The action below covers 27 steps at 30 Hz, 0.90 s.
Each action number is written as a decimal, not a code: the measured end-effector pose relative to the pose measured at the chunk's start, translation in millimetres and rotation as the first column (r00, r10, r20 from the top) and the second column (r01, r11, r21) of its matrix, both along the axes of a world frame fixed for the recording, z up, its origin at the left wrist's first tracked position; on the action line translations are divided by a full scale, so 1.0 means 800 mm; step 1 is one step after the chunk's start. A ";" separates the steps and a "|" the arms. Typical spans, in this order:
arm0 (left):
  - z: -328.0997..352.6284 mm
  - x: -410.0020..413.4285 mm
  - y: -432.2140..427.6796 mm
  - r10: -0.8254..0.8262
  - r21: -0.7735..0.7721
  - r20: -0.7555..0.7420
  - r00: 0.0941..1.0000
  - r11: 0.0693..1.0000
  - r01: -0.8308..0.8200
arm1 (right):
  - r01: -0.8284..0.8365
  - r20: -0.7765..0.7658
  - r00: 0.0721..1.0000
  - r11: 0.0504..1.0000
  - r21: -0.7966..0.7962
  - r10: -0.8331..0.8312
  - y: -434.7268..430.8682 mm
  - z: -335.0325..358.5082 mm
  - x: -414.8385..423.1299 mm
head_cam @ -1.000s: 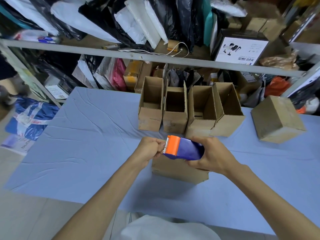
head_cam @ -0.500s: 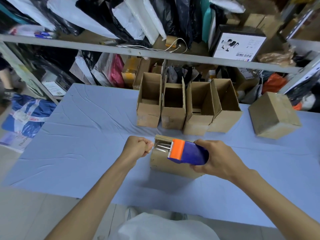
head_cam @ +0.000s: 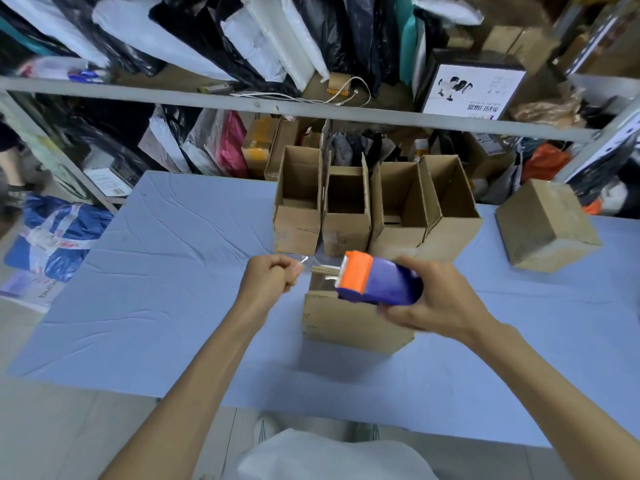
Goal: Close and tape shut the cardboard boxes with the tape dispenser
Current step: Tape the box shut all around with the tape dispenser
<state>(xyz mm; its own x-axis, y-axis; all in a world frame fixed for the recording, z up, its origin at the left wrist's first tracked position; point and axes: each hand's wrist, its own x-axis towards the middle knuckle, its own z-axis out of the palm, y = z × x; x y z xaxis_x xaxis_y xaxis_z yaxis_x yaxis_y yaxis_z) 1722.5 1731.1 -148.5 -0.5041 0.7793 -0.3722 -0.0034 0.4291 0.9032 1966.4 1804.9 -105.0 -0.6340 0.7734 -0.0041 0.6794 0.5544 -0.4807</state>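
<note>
- The left hand (head_cam: 273,277) is curled into a fist, its fingers pinching the free end of the clear tape (head_cam: 318,268). A second ago those fingers sat right against the toothed edge of the tape dispenser (head_cam: 377,282); now they are well apart from it.
- The right hand (head_cam: 440,299) grips the dispenser's blue body, fingers wrapped under it and thumb over the top. The orange head points toward the left fingers.
- The stretch of tape between the left fingers and the orange head has grown from nothing, to a short tab, to a clear span.
- The cardboard box (head_cam: 356,327) to be sealed stands on the desk (head_cam: 156,271) just below both sets of fingers, unmoved. The dispenser hides most of its top, so I cannot tell how its flaps lie.
- Judgement: enough tape looks drawn out to start a strip. The next move likely calls for pressing the pinched end down on the box's side nearest the left fingers, then running the dispenser across the seam.
- Risk: the loose span may fold onto itself before it lands.
- Beyond the fingers, four open boxes (head_cam: 346,209) wait in a row; a closed box (head_cam: 547,226) sits far past the right fingers.
</note>
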 end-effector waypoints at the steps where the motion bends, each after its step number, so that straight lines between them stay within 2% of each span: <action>1: 0.009 -0.005 0.004 -0.005 0.017 0.033 0.999 1.000 0.005 | 0.008 -0.015 1.000 1.000 0.024 -0.008 0.007 0.005 -0.006; 5: 0.041 -0.015 0.011 -0.098 0.051 0.137 0.986 0.994 0.092 | 0.016 -0.101 0.995 1.000 -0.010 -0.017 0.025 0.026 -0.017; 8: 0.046 -0.016 0.007 -0.137 0.035 -0.036 0.990 0.990 0.138 | -0.056 -0.077 0.996 0.997 -0.046 0.053 0.024 0.036 -0.009; 14: 0.037 -0.009 0.010 -0.022 0.020 -0.128 0.992 0.999 0.025 | -0.097 -0.059 0.994 0.994 -0.043 0.094 0.007 0.034 -0.001; 16: 0.036 -0.030 0.008 0.093 0.033 -0.182 0.979 0.996 -0.088 | -0.080 0.001 0.997 0.997 -0.012 0.080 0.006 0.035 0.016; 18: 0.040 -0.061 0.001 0.143 0.072 -0.154 0.978 0.988 -0.133 | -0.029 0.012 1.000 0.999 0.023 0.029 0.005 0.040 0.040; 20: 0.046 -0.074 0.000 0.050 0.109 -0.119 0.992 0.993 -0.037 | 0.000 -0.008 1.000 0.999 0.048 0.001 0.011 0.045 0.055; 22: 0.045 -0.076 -0.002 0.045 0.134 -0.117 0.992 0.991 -0.029 | 0.038 -0.035 0.999 0.999 0.019 -0.037 0.012 0.046 0.056; 27: 0.036 -0.100 -0.005 0.043 0.045 -0.069 0.997 0.998 -0.040 | 0.060 -0.056 0.997 0.998 -0.033 -0.062 0.017 0.031 0.035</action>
